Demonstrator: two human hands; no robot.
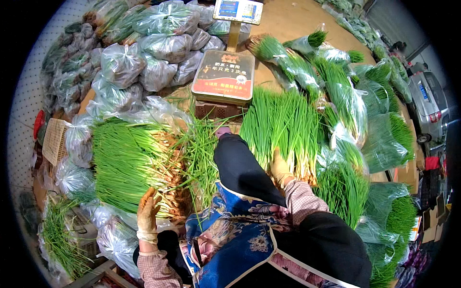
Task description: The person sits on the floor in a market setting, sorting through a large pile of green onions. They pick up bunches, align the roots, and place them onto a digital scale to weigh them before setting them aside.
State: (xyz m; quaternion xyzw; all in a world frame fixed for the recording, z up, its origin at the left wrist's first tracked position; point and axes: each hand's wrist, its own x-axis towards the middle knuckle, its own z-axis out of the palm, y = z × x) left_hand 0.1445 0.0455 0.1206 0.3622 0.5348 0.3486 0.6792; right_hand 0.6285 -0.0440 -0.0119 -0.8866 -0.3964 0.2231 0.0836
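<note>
To the right of my raised knee lies a thick row of spring onions [283, 125], green tops pointing away and pale root ends toward me. My right hand [280, 168], in a light glove, is at their root ends, its fingers closed among the stalks and partly hidden. On the left, a larger heap of spring onions [125, 163] lies sideways, its brown, soil-stained roots facing my legs. Beside its near edge my left hand [147, 213], in a glove dirtied at the fingertips, is raised with fingers apart and nothing in it.
A platform scale [224, 77] with a raised display [238, 11] stands ahead. Loose green leaves [200, 153] lie between the heaps. Filled plastic bags [165, 48] crowd the left; bagged spring onions [384, 139] line the right. A pale basket [56, 141] stands far left.
</note>
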